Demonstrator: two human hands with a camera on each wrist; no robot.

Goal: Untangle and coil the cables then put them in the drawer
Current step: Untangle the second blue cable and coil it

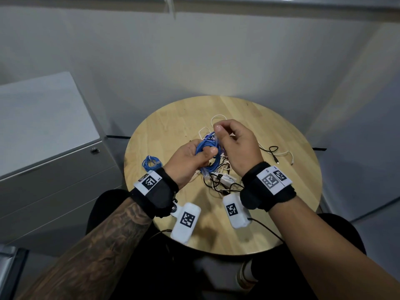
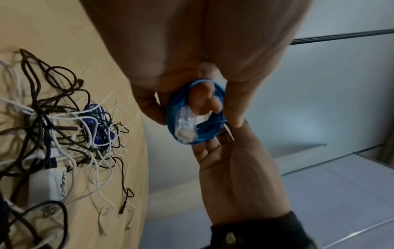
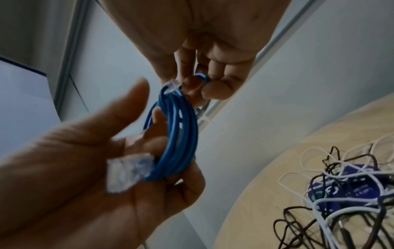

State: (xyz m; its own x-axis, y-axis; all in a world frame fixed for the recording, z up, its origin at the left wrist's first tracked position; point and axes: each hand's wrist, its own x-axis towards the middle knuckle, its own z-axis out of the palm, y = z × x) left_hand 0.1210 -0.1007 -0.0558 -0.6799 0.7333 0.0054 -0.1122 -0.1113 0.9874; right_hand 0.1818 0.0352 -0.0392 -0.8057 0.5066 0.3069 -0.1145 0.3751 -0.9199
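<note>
A blue network cable (image 1: pixel 207 144) is wound into a small coil above the round wooden table (image 1: pixel 270 131). My left hand (image 1: pixel 195 155) grips the coil, thumb across its strands; one clear plug (image 2: pixel 185 126) sticks out of the coil. My right hand (image 1: pixel 223 132) pinches the cable's other end at the top of the coil (image 3: pixel 179 134), by the second clear plug (image 3: pixel 171 86). Under both hands lies a tangle of black and white cables (image 1: pixel 223 180) around a blue round tag (image 2: pixel 95 124). A second blue coil (image 1: pixel 150 163) lies on the table to the left.
A grey drawer cabinet (image 1: pixel 54 152) with a round lock stands left of the table; its drawers look closed. A white adapter block (image 2: pixel 49 183) sits in the tangle. Loose black and white cable ends (image 1: pixel 281 156) trail toward the table's right side. Grey walls stand behind.
</note>
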